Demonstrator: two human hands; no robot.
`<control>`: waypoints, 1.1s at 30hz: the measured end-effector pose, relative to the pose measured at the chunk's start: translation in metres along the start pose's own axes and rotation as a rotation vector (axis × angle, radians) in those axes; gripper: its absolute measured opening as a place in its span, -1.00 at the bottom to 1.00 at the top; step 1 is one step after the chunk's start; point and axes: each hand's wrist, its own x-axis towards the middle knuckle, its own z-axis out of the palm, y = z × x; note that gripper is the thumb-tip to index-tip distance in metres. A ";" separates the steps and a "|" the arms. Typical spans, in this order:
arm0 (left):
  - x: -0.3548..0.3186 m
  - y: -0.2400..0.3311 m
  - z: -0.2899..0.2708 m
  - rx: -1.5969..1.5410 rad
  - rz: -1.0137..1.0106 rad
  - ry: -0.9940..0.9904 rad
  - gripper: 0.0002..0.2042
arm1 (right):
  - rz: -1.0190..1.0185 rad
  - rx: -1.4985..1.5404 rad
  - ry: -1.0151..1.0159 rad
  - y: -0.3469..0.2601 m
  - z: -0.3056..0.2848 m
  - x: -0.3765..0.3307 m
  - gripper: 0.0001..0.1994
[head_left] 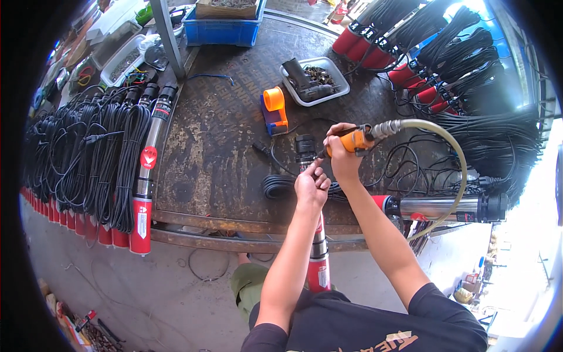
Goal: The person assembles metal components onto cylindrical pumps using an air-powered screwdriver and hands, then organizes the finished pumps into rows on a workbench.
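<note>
My right hand [341,154] is wrapped round an orange air screwdriver [355,141], whose nose points left toward a submersible pump. The pump lies across the table's front edge, its black ribbed end [305,144] on the tabletop and its red end [319,276] toward my body. Over the pump's upper part, my left hand [312,185] has its fingers curled, with the fingertips close to the screwdriver's nose; what they pinch is too small to make out. A coil of black cable [278,186] rests just left of that hand. The screwdriver's pale hose [461,158] arcs off to the right.
An orange and blue tape dispenser [274,111] stands beyond my hands, near a white tray [342,89] with a dark power tool and small parts. Cabled pumps [143,170] line the left; more [404,73] fill the far right. Another pump [440,207] lies right.
</note>
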 end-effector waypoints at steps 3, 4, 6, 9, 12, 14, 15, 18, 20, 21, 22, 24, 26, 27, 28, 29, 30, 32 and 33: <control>-0.017 0.003 -0.002 0.215 0.118 0.045 -0.82 | 0.011 0.152 0.137 0.007 0.001 -0.001 -0.78; -0.022 0.005 -0.003 0.261 0.199 0.069 -0.82 | -0.061 0.218 0.164 0.011 0.001 -0.001 -0.76; -0.024 0.013 -0.022 0.321 0.362 0.064 -0.79 | -0.058 0.297 0.143 0.012 0.001 -0.005 -0.74; -0.030 0.024 -0.033 0.313 0.448 0.111 -0.78 | -0.085 0.310 0.113 0.017 0.000 -0.007 -0.75; -0.034 0.027 -0.035 0.318 0.495 0.112 -0.91 | -0.131 0.264 0.082 0.016 0.007 -0.009 -0.76; -0.035 0.026 -0.037 0.304 0.502 0.120 -0.93 | -0.169 0.180 0.066 0.019 0.009 -0.010 -0.80; -0.036 0.026 -0.038 0.291 0.494 0.117 -0.93 | -0.179 0.185 0.070 0.020 0.009 -0.009 -0.81; -0.033 0.025 -0.040 0.230 0.434 0.111 -0.85 | -0.190 0.206 0.095 0.022 0.009 -0.008 -0.82; -0.027 0.025 -0.042 0.242 0.357 0.164 -0.87 | -0.187 0.190 0.110 0.022 0.010 -0.008 -0.81; -0.023 0.026 -0.042 0.269 0.318 0.174 -0.87 | -0.185 0.181 0.119 0.022 0.010 -0.007 -0.81; -0.024 0.020 -0.034 0.273 0.294 0.174 -0.87 | -0.179 0.169 0.134 0.028 0.003 -0.006 -0.81; -0.013 0.018 -0.037 0.274 0.261 0.094 -0.85 | -0.169 0.150 0.144 0.031 0.000 -0.003 -0.80; -0.007 0.018 -0.039 0.256 0.229 0.037 -0.84 | -0.147 0.121 0.239 0.017 0.008 -0.006 -0.80; -0.004 0.017 -0.040 0.245 0.217 0.019 -0.84 | -0.137 0.107 0.287 0.009 0.012 -0.009 -0.80; -0.002 0.017 -0.036 0.232 0.207 0.000 -0.84 | -0.119 0.138 0.335 0.000 0.011 -0.016 -0.79; -0.003 0.015 -0.034 0.227 0.190 0.033 -0.85 | -0.127 0.134 0.377 -0.004 0.008 -0.022 -0.80; -0.004 0.017 -0.032 0.227 0.162 0.018 -0.85 | -0.103 0.223 0.362 -0.010 0.004 -0.029 -0.81; -0.003 0.018 -0.038 0.203 0.089 -0.046 -0.85 | -0.113 0.313 0.345 -0.027 0.002 -0.043 -0.84; 0.000 0.020 -0.043 0.176 0.053 -0.097 -0.86 | -0.077 0.346 0.321 -0.033 0.002 -0.050 -0.83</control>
